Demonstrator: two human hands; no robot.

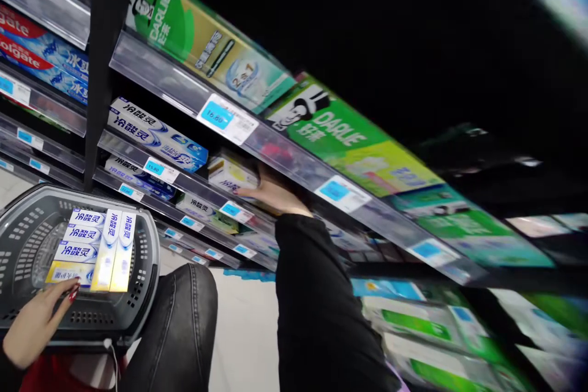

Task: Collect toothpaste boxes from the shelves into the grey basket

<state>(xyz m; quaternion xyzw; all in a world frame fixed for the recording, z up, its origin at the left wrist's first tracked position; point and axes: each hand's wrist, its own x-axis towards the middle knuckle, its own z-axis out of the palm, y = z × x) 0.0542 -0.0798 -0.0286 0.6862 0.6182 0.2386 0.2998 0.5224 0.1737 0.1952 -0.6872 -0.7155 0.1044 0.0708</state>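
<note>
Reaching into the shelf, my right hand (278, 195) is closed on a white and yellow toothpaste box (229, 174); some of its fingers are hidden behind the box. My left hand (39, 321) is over the near side of a grey shopping basket (149, 245), fingers stretched out and apart. Its fingertips touch the lower edge of the toothpaste boxes inside. Several white and yellow boxes (78, 236) are stacked flat there, beside two boxes (113, 251) set lengthwise.
Blue and white toothpaste boxes (154, 135) sit left of my right hand. Above it runs a clear shelf edge (275, 147) with price tags and green Darlie boxes (340, 135). A dark upright post (103, 43) divides the shelving. My knee (193, 306) is beside the basket.
</note>
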